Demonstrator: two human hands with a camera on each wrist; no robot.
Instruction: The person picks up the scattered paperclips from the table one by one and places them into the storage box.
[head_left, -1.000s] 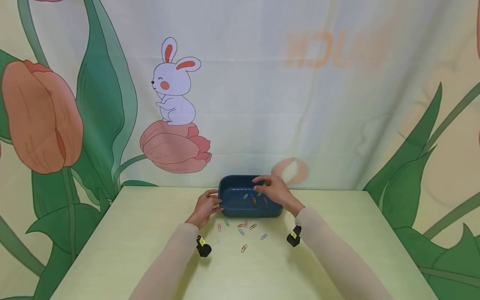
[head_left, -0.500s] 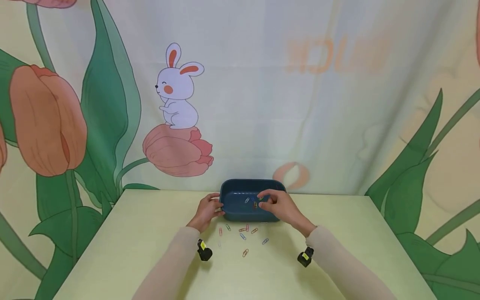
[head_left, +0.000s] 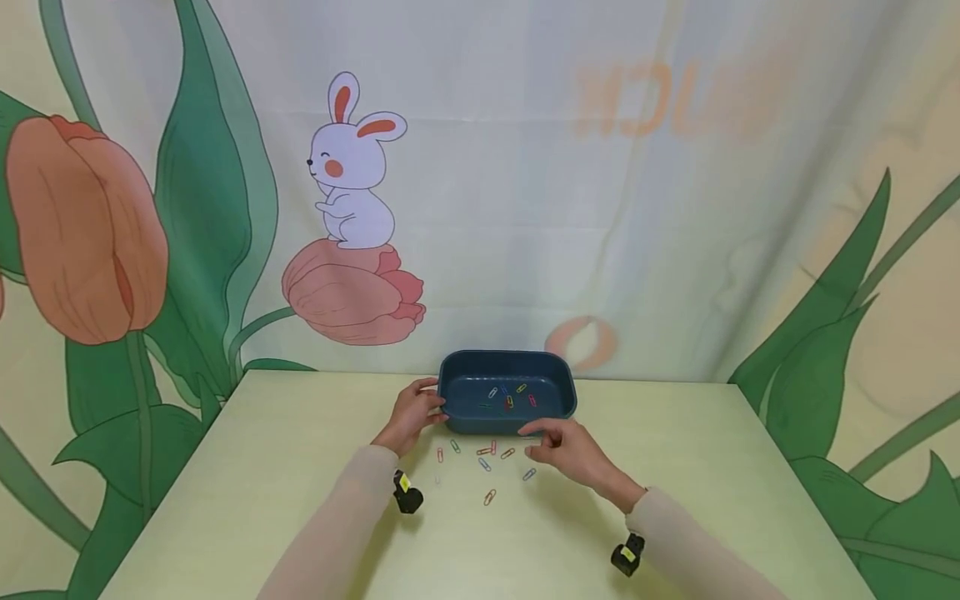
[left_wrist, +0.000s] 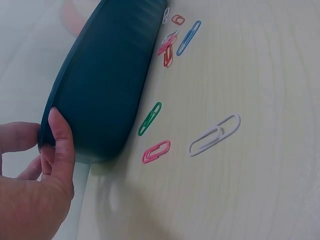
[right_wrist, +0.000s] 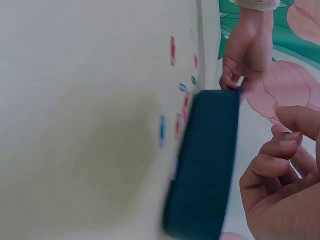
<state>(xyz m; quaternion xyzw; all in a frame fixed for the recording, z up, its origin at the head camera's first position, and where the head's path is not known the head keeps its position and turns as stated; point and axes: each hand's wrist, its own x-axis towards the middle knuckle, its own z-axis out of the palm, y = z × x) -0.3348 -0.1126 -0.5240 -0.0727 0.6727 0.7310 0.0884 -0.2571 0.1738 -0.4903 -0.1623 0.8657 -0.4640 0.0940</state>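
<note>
Pale table (head_left: 225,500) | dark blue bin (head_left: 483,426) — toward back | loose paper clips (head_left: 484,464) — in front

2 sleeved forearms (head_left: 330,533) angle inward. The left hand (head_left: 408,417) grips the bin's (head_left: 487,424) left edge; the right hand (head_left: 576,454), thumb and forefinger parted, hovers near its front right corner.

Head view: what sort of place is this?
Likely a staged indoor recording setup: pale table, folded fabric backdrop printed with a cartoon rabbit, and black wrist cameras.
</note>
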